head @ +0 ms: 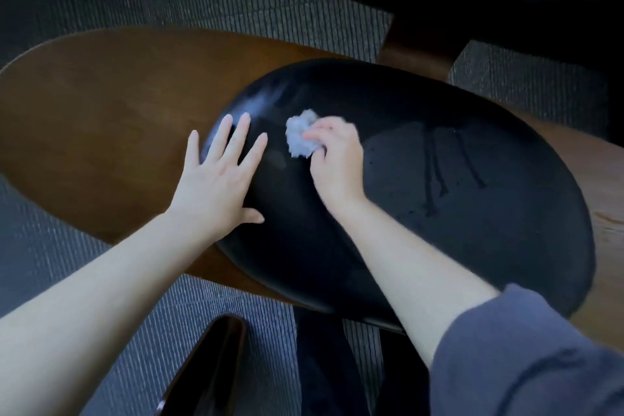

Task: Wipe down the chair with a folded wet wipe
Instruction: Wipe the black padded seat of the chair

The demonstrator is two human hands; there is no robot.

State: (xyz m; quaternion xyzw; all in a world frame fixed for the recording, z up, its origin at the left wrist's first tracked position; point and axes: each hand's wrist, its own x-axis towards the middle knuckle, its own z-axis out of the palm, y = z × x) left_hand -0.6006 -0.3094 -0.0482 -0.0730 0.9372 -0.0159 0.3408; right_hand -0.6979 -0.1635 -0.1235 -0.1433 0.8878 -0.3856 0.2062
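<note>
Right hand (332, 159) presses one wet wipe (301, 136) (bunched) onto one chair (439, 213).

dim, bluish | sheen on black seat (422, 179) | soft blur | wide-angle bending at edges

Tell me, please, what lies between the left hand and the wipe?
Only bare black seat, in the head view: left hand lies flat, wipe is in the right hand.

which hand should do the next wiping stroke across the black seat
Right. The right hand already pinches the crumpled white wet wipe against the glossy black oval chair seat. The left hand lies flat and empty at the seat's edge, better suited to steadying.
</note>
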